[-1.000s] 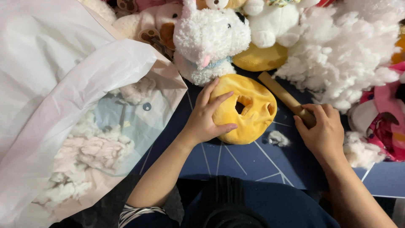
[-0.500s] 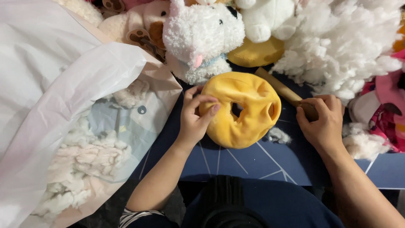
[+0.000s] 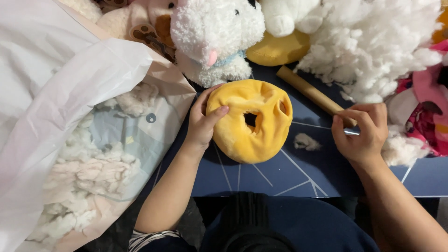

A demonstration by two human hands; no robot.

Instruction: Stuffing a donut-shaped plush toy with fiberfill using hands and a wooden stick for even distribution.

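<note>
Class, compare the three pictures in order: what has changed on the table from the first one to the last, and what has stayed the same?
The left hand has turned the yellow plush ring a little, so its hole now sits nearer the middle; it keeps its grip on the ring's left edge. The right hand stays closed on the wooden stick. The white plush toy, stuffing pile and bag lie as before.

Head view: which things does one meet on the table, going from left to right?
White plastic bag with stuffing → left hand → yellow ring-shaped plush → small tuft of stuffing → right hand → pink patterned fabric.
</note>
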